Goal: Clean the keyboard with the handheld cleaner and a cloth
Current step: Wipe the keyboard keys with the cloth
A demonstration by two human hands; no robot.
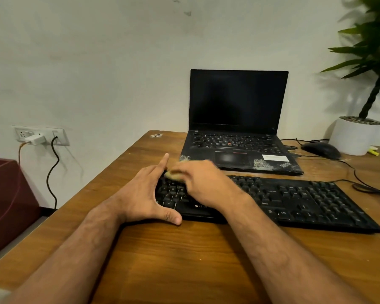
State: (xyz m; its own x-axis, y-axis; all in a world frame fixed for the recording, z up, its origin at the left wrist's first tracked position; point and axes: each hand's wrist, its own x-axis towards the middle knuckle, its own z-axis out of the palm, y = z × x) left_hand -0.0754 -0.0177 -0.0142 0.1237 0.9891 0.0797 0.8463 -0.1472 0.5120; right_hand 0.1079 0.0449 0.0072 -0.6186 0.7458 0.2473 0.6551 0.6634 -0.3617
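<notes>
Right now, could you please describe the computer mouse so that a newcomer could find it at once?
Start at the open laptop at the back of the wooden desk. Look just to its right, before the white plant pot. The mouse lies there: a low, rounded black shape with a cable, the only small domed thing among flat keyboards.

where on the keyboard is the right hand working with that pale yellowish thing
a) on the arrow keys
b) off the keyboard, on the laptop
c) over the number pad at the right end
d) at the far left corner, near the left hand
d: the right hand holds the pale yellowish thing on the far left corner of the keyboard, beside the left hand, which braces that end with straight fingers.
</notes>
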